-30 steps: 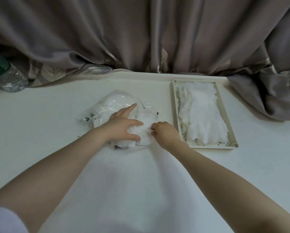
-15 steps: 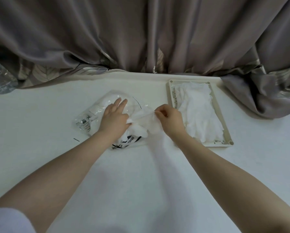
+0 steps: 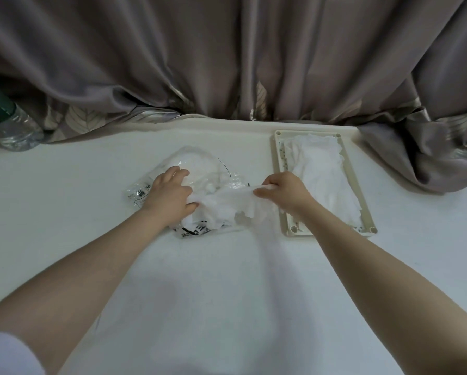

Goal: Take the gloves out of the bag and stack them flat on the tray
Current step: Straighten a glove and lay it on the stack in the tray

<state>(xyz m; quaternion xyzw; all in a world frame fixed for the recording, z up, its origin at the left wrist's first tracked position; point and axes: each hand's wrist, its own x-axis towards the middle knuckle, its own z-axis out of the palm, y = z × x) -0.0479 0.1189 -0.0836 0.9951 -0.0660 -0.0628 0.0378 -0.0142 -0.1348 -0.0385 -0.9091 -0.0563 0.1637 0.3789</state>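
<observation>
Two bare forearms reach forward from the bottom edge over the white tabletop (image 3: pixel 64 212), and a bit of white sleeve (image 3: pixel 7 353) shows at the lower left corner. The left hand (image 3: pixel 170 194) lies palm down on the clear plastic bag (image 3: pixel 197 169); its fingers (image 3: pixel 177 173) are spread and nearly straight and press the bag down, and its thumb touches the white glove (image 3: pixel 227 204) that comes out of the bag's opening. The right hand (image 3: pixel 283 192) pinches the other end of this glove between its thumb and curled fingers (image 3: pixel 266 182), so the glove is stretched between the two hands, just above the bag's near part. The bag lies near the middle of the tabletop, with black printing on its near edge and on its left corner, and more white material is inside it. Just to the right of the right hand is the cream tray (image 3: pixel 277 169), long and narrow, with its short side toward the person. A flat stack of white gloves (image 3: pixel 324 174) lies in it; the right wrist covers part of its near left side. At the far left edge stands a clear water bottle (image 3: pixel 13 128) with a green label. Behind the tabletop hangs a grey-brown curtain (image 3: pixel 227 55), and its folds lie on the far right corner.
</observation>
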